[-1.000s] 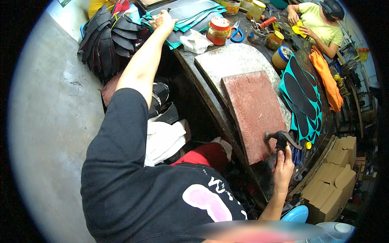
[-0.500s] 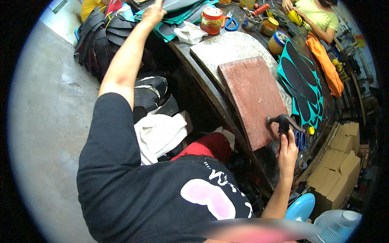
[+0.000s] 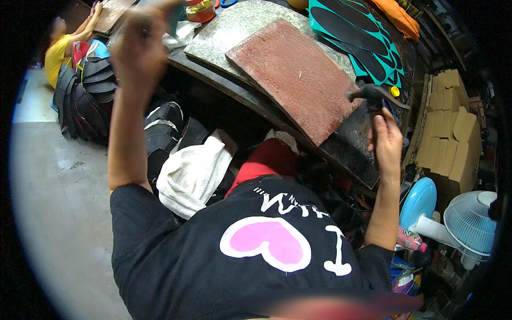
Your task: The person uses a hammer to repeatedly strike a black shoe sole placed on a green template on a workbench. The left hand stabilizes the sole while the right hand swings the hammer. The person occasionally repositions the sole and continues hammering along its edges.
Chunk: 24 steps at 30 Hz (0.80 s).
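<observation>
My right hand [image 3: 386, 136] is closed round the handle of a hammer [image 3: 368, 93], whose dark metal head is over the near right corner of a reddish-brown rectangular board [image 3: 298, 74]. That board rests on a speckled grey stone slab [image 3: 234, 29] on the dark workbench. My left hand [image 3: 140, 48] is raised at the upper left, smeared by motion; its fingers cannot be made out. A bit of teal sheet [image 3: 172, 22] shows right beside it, and whether the hand holds it is unclear. Black oval-shaped pieces with teal borders [image 3: 360, 37] lie stacked beyond the board.
A red-lidded jar [image 3: 200, 12] and white crumpled tissue [image 3: 184, 33] stand by the slab's left. Cardboard boxes [image 3: 445, 128] and a fan [image 3: 469, 213] are at right. A white towel [image 3: 189, 170] lies near my lap. A person in yellow [image 3: 57, 58] sits at far left.
My left hand has come back from the teal-bordered sheets at the upper left, toward me. The view has swung, so the bench appears higher. My right hand still holds the hammer.
</observation>
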{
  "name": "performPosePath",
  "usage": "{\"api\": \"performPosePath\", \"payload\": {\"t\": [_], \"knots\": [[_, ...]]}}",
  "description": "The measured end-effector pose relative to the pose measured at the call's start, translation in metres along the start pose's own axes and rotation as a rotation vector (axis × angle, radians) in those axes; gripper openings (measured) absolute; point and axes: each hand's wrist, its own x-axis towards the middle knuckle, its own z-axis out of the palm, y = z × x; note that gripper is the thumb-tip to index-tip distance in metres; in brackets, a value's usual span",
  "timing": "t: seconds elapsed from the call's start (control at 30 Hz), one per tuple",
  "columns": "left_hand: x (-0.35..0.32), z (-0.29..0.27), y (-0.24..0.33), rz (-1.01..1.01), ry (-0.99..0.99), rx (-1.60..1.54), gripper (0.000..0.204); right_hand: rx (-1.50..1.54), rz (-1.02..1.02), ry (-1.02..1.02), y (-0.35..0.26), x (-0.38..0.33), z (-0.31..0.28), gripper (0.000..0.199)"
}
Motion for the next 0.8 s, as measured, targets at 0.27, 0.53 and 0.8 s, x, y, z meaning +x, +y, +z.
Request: {"api": "performPosePath", "payload": {"t": [0.27,0.53,0.8], "knots": [[-0.035,0.054,0.039,0.366,-0.768,-0.414,0.023,0.064,0.102,0.248,0.018,-0.029,-0.065,0.031],[-0.031,0.128,-0.011,-0.425,-0.565,-0.368,0.046,0.407,0.103,0.035,0.019,-0.014,-0.029,0.027],[-0.07,0.104,0.039,-0.519,-0.666,-0.308,0.046,0.287,0.103,-0.031,0.024,0.003,0.004,0.029]]}}
